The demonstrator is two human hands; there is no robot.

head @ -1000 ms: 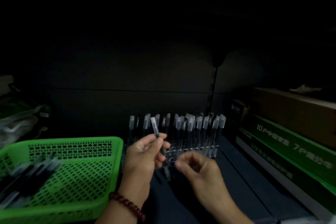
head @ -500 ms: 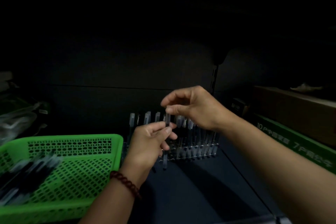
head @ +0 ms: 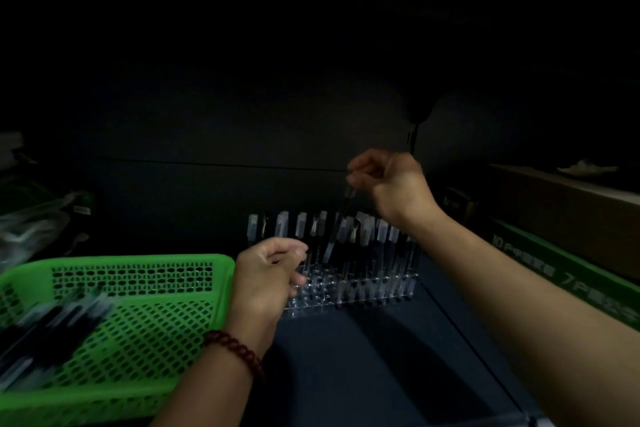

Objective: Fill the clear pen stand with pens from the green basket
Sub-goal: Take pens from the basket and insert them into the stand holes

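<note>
Over the dark surface, right hand pinches a pen above the clear pen stand, left hand loosely curled, seemingly empty; next, probably, guiding its tip into a free hole.

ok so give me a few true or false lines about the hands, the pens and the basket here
1. The right hand pinches a pen by its top end above the clear pen stand. True.
2. The green basket sits to the right of the stand. False: it is on the left.
3. The stand holds nothing. False: a row of capped pens stands upright in it.
4. A beaded bracelet is on the left wrist. True.
5. Dark pens lie in the basket. True.
</note>
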